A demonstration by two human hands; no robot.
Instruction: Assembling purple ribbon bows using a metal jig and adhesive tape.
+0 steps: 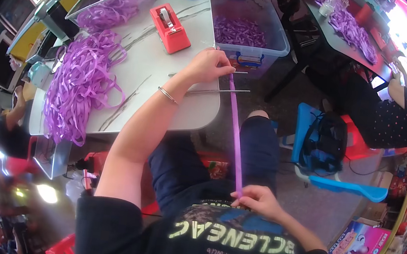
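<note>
A long purple ribbon strip [236, 131] is pulled tight between two hands. It runs in a straight line from the table edge down toward the person's body, almost straight away from them, leaning a little to the left at the far end.

The left hand [211, 67] is at the far end, at the near edge of the white table [145, 64]. Its fingers are closed and pinch the top of the strip. The right hand [255, 199] is close to the person's tummy, over the lap. Its fingers are also pinched shut on the near end of the strip.

Two thin metal rods [218, 92] stick out past the near right corner of the table, just under the left hand.

On the table a big heap of purple ribbon [79, 86] lies by the left edge. A red tape dispenser [171, 28] sits in the middle. A clear plastic bin [251, 26] with more purple ribbon in it stands at the far right corner. A clear tray [114, 2] with ribbon is at the far left.

On the floor to the right is a blue stool [341, 187] with a dark bag [323, 142] by it. Another person in a dotted top [402, 121] sits at a second table on the right. Someone else sits on the left side.
</note>
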